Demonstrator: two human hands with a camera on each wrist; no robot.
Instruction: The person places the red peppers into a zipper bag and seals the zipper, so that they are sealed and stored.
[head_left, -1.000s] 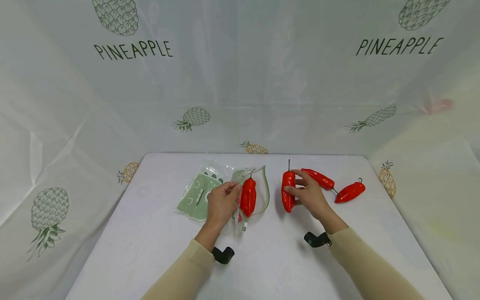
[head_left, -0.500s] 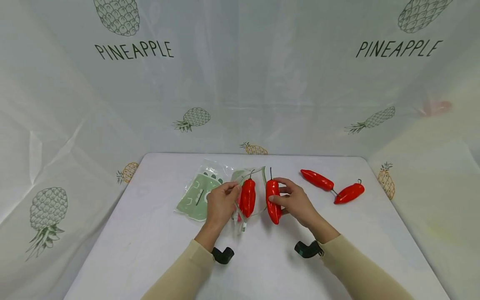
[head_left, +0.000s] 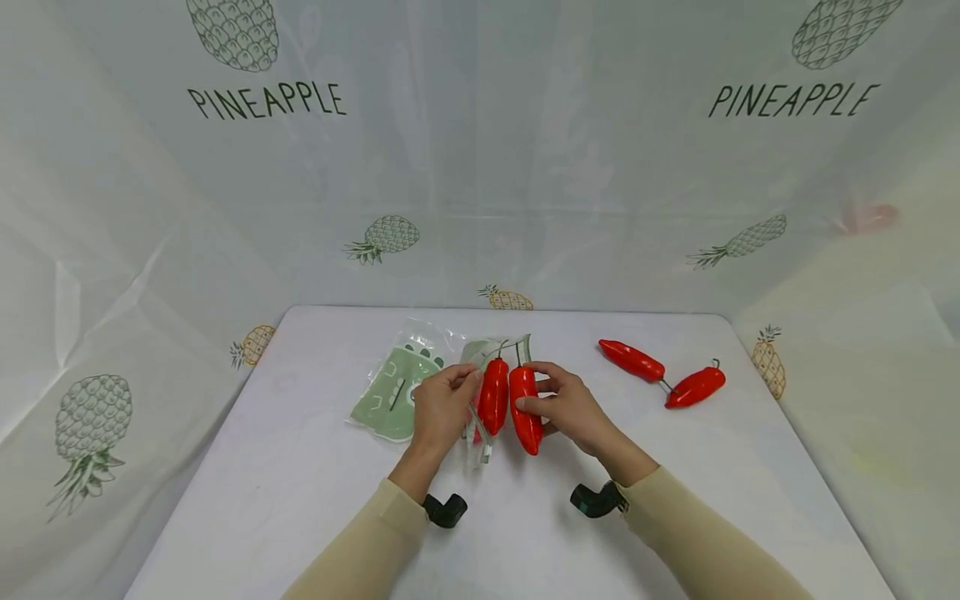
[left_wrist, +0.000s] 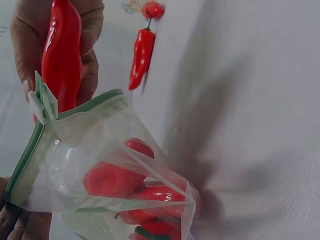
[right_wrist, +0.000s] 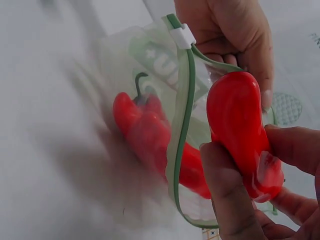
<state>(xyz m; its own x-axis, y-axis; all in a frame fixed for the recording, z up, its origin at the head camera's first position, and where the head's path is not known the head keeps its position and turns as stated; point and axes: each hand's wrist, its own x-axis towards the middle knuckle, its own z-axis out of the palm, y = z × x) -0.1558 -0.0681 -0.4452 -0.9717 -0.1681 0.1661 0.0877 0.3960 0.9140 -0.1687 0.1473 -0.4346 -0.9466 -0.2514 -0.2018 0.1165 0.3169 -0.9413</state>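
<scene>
The left hand [head_left: 442, 406] pinches the clear zip bag [left_wrist: 95, 170] by its green rim so the mouth gapes beside the red pepper [head_left: 525, 408] clamped in the right hand's [head_left: 573, 408] fingers.

We see a glossy red pepper [head_left: 525, 406] pinched in the right hand [head_left: 572, 407], stem pointing away, just beside the green-rimmed mouth of a clear zip bag [right_wrist: 180, 125] held open by the left hand [head_left: 442, 406]; another red pepper [head_left: 492, 396] lies inside.
</scene>
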